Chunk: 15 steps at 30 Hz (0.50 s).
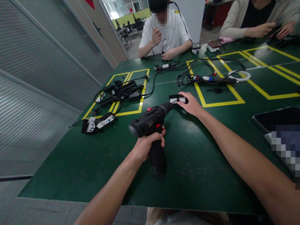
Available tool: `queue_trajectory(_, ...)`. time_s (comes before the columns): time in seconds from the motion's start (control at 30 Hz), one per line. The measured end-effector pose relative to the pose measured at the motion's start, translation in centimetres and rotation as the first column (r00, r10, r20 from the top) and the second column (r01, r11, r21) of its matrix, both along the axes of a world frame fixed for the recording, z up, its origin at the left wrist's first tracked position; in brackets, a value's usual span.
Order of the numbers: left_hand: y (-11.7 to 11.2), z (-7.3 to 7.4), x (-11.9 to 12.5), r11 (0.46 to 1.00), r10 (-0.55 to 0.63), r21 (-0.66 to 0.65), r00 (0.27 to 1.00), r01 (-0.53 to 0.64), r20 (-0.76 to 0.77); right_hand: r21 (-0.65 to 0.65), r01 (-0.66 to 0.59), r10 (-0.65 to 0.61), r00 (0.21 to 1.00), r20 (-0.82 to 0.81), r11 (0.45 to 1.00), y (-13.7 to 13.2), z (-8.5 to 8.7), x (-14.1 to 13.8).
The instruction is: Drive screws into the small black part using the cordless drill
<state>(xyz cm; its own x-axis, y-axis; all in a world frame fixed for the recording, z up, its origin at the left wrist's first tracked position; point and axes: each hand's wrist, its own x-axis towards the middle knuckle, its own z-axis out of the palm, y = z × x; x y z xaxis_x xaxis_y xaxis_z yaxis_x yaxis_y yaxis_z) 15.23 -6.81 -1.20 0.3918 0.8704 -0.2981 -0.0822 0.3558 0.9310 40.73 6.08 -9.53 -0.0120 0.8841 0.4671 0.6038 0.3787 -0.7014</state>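
My left hand [150, 145] is wrapped round the handle of a black cordless drill [150, 120] with red buttons. The drill lies tilted, its chuck aimed forward and to the right. From the chuck a thin bit reaches a small black block with a white face [173, 100]. My right hand [191, 104] grips that block at its right side, thumb on the near face and fingers over the top. Whether the bit sits in a screw is too small to tell.
Two similar black-and-white pieces [106, 121] lie at the left, beside a heap of black tools and cables [124, 92]. Corded tools [208, 79] and a white ring [241, 76] lie farther right. A dark tablet-like object [278, 118] rests near the right edge. Two people sit opposite.
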Motion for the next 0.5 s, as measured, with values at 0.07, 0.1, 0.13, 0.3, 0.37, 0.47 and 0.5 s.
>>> queue_trajectory(0.07, 0.0, 0.02, -0.01, 1.0, 0.0, 0.002, 1.0, 0.0, 0.0, -0.002, 0.0, 0.0, 1.0, 0.0, 1.0, -0.02, 0.03, 0.01)
queue_trajectory(0.1, 0.01, 0.03, -0.01, 1.0, -0.002, 0.003, 1.0, 0.002, 0.0, -0.003, -0.001, 0.001, 1.0, 0.001, 1.0, -0.04, 0.05, 0.01)
queue_trajectory(0.13, 0.02, 0.03, -0.02, 1.0, -0.003, 0.001, 1.0, 0.003, 0.001, -0.003, -0.002, 0.002, 1.0, 0.002, 1.0, -0.06, 0.07, 0.01)
queue_trajectory(0.3, 0.1, 0.0, -0.03, 1.0, -0.005, -0.008, 1.0, 0.005, 0.002, -0.008, 0.002, -0.002, 1.0, 0.005, 1.0, -0.15, 0.18, -0.05)
queue_trajectory(0.37, 0.1, 0.0, -0.02, 1.0, 0.004, -0.011, 1.0, -0.004, 0.002, -0.012, 0.005, -0.005, 1.0, 0.007, 1.0, -0.16, 0.21, -0.08)
queue_trajectory(0.47, 0.08, 0.02, -0.02, 1.0, 0.01, -0.012, 1.0, -0.01, 0.002, -0.013, 0.005, -0.005, 1.0, 0.01, 1.0, -0.15, 0.21, -0.1)
queue_trajectory(0.5, 0.08, 0.01, -0.03, 1.0, 0.009, -0.009, 1.0, -0.009, 0.0, -0.012, 0.004, -0.004, 1.0, 0.01, 1.0, -0.14, 0.2, -0.09)
